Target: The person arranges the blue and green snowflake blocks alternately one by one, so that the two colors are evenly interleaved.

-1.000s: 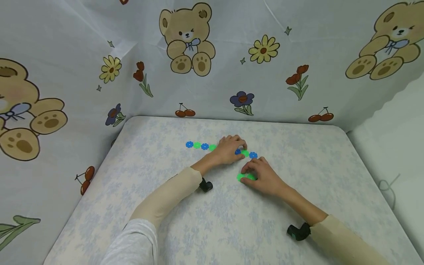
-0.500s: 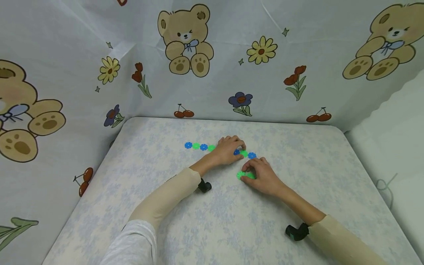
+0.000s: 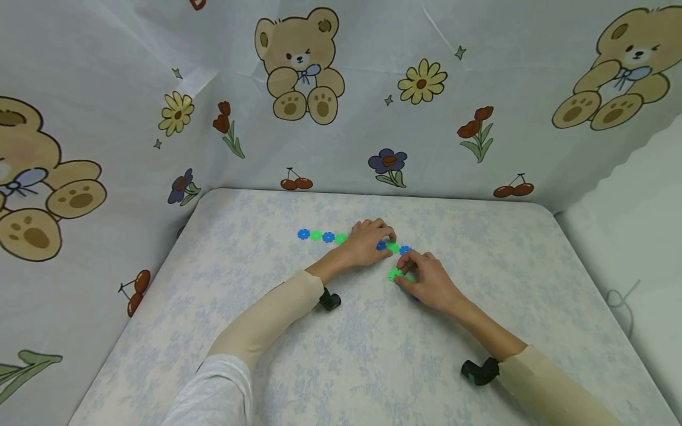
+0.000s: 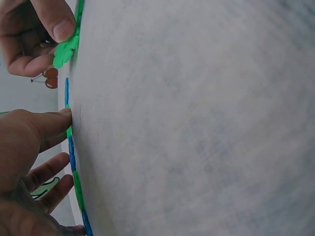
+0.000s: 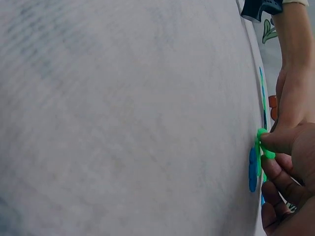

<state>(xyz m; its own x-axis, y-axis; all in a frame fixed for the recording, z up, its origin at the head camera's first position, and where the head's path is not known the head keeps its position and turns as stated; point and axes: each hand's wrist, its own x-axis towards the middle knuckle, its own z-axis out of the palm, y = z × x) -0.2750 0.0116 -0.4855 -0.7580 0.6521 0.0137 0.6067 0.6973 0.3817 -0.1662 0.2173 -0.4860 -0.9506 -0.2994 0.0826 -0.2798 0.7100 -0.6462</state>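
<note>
A row of interlocking snowflake discs in alternating blue and green lies across the table; its left-end blue disc [image 3: 303, 234] shows in the head view. My left hand [image 3: 367, 242] covers the middle of the row, thumb and index finger holding the edges of a green disc [image 3: 392, 247] near its right end. The blue end disc [image 3: 405, 250] lies between my hands. Just in front, my right hand [image 3: 430, 281] pinches a tilted green snowflake disc [image 4: 65, 52] between thumb and finger. Beneath that hand are another green disc and a blue disc [image 5: 252, 169], partly hidden.
The pale patterned table [image 3: 330, 367] extends around both hands. Behind it hangs a curtain [image 3: 351, 136] printed with bears and flowers. Each wrist carries a black camera [image 3: 479, 371]. A thin cord [image 3: 624, 305] lies beyond the right edge.
My right hand has moved slightly away from me and to the right with the green disc, which is now tilted, nearer the row's end. The left hand has stayed in place.
</note>
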